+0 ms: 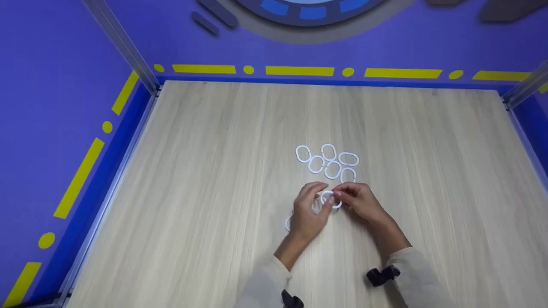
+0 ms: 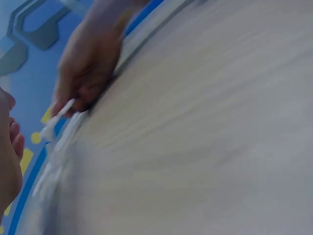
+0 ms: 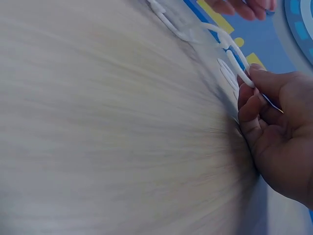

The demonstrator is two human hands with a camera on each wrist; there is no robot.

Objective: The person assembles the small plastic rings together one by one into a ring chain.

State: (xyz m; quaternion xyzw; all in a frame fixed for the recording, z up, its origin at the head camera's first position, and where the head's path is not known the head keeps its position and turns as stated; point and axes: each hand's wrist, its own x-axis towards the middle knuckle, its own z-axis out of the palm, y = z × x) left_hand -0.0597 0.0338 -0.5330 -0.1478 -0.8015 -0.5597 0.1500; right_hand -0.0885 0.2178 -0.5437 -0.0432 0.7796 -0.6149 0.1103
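My right hand pinches a white oval plastic ring between thumb and fingertips; in the right wrist view this ring slants up from the fingers. Linked rings trail from its far end. In the head view, my left hand lies around the held ring's left side, its thumb overlapping the ring, and hides part of the chain. The right wrist view has the left fingers loose and apart from the ring. One chain ring shows left of that hand.
Several loose white rings lie in a cluster on the wood-grain table just beyond both hands. Blue panels with yellow marks border the back and sides. Dark wrist devices sit on the light sleeves.
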